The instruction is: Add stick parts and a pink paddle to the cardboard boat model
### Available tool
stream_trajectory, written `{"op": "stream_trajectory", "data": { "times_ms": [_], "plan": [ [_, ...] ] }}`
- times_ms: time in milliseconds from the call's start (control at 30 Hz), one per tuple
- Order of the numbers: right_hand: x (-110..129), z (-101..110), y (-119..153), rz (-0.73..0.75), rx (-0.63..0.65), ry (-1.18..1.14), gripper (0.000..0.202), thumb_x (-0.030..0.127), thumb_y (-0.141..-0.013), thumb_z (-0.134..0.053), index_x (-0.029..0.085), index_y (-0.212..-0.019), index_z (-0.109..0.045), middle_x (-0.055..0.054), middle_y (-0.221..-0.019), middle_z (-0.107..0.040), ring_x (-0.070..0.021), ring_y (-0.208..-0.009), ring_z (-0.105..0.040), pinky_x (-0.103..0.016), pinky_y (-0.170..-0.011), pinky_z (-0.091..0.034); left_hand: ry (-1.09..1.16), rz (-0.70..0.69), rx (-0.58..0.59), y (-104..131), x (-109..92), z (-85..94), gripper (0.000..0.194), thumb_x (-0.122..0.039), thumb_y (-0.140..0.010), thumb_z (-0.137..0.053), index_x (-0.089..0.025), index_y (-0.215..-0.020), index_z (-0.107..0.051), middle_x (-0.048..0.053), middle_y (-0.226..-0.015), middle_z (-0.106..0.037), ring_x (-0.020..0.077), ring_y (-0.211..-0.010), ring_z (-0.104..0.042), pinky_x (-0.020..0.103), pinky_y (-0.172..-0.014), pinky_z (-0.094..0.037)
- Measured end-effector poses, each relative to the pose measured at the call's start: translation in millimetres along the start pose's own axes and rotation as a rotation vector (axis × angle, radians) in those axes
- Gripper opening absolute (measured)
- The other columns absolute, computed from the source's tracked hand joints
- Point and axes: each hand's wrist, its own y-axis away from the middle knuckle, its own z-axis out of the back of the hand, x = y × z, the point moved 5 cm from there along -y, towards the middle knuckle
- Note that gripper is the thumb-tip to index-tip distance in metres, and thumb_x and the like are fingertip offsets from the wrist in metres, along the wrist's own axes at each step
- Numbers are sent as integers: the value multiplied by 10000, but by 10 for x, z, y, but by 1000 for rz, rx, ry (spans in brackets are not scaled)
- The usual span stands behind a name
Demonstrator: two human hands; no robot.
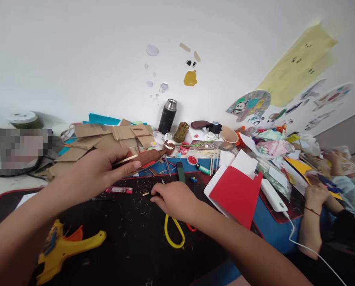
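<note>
Pinching a pale stick (125, 160) near a brown piece (147, 158), the left hand (105, 169) showed in the head view; the right hand (174, 200) lay curled over scissors (166, 231), its grip unclear. Slipping there probably risked a cut.

From here, the right hand (175, 198) hides part of the scissors (166, 230); far right of them, a person (338, 234) is cut off.

I'm pinching a slim pale wooden stick (126, 160), slanted, left of centre; yellow-looped metal scissors (175, 246) lie lower centre.
</note>
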Motion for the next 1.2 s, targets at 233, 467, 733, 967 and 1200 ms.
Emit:
{"op": "stream_trajectory", "data": {
  "times_ms": [233,467,733,967,1200],
  "plan": [
    [69,-237,-280,46,-20,98,275,338,-1196,-594,182,-1364,-745,-153,-1166,-894,-334,-1061,-865,-392,-855,-586,-80,62,106,25,11,3,463,-656,-1037,-558,-245,-987,-765,-13,-719,-690,184,-610,-542,306,-600,-326],
    [6,-265,-300,39,-125,-127,159,265,-1123,-689,183,-1199,-801,-119,-992,-883,-288,-928,-837,-343,-787,-515,-56,136,192,31,63,-107,463,-675,-1049,-566,-242,-967,-709,-20,-767,-719,200,-698,-660,280,-642,-401],
    [-203,-226,-460,68,-301,-1383,338,551,-973,-814,234,-992,-697,128,-494,-543,-117,-376,-484,-242,-459,-375,38,163,295,-4,120,-265,433,-623,-993,-642,-257,-1131,-829,-7,-728,-727,211,-640,-635,286,-604,-399],
    [-103,-257,-602,167,-215,-1628,431,590,-851,-900,235,-947,-676,134,-467,-537,-109,-353,-452,-238,-403,-344,47,211,275,-26,123,-329,502,-689,-985,-649,-263,-1166,-845,8,-791,-803,228,-678,-693,294,-623,-433],
    [-154,-306,-554,187,-129,-1690,477,618,-847,-925,228,-971,-681,157,-474,-492,-98,-367,-449,-241,-437,-363,166,222,244,-69,163,-405,489,-717,-961,-699,-253,-1008,-845,30,-874,-844,242,-775,-737,298,-684,-516]
  ]
}}
